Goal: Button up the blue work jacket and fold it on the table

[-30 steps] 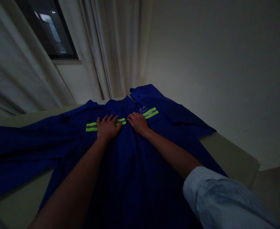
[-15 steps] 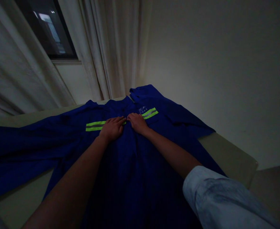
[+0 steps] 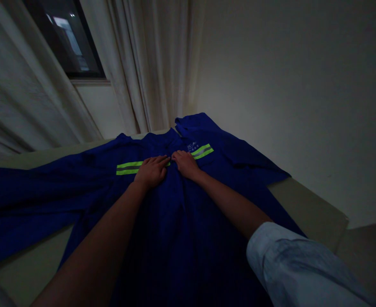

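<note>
- Nearest me, a pale sleeve [image 3: 290, 260] on my right arm.
- Under both hands, a blue jacket [image 3: 165, 204], spread out.
- My left hand [image 3: 151, 172], fingers together, lies across a yellow-green stripe [image 3: 127, 168]; my right hand [image 3: 185, 164], fingers curled, is just beside it. Whether either pinches cloth, I cannot tell.
- Just beyond my right hand, white print [image 3: 193, 147].
- Farther off, beyond my grip, pale curtains [image 3: 155, 64].

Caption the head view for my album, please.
Left hand and right hand, close together on a blue garment with yellow-green stripes.
</note>
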`<control>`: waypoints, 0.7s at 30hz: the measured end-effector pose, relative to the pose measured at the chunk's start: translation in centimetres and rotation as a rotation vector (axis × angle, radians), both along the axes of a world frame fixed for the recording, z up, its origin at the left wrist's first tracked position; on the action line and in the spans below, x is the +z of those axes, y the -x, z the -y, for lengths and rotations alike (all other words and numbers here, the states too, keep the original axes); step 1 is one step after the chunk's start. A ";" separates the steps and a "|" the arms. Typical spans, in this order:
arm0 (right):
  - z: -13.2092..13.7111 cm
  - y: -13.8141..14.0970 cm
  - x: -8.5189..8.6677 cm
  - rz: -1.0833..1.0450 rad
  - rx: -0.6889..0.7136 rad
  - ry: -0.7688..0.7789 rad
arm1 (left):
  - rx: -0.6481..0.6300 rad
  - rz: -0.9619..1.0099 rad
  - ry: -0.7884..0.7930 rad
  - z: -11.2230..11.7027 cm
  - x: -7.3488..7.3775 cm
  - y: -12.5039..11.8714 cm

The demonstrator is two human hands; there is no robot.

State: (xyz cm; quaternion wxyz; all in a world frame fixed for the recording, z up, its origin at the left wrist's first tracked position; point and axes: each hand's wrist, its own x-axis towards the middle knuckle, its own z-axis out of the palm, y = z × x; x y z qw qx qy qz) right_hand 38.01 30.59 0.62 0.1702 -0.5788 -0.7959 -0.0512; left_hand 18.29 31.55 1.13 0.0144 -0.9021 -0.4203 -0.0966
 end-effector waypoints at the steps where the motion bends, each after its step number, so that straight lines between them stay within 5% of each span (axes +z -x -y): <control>1: 0.0 0.0 0.0 0.002 0.002 -0.002 | 0.002 0.000 -0.001 0.0 0.0 0.0; 21: 0.5 0.2 0.5 -0.008 0.060 0.064 | 0.010 0.014 0.002 -0.1 -0.1 0.0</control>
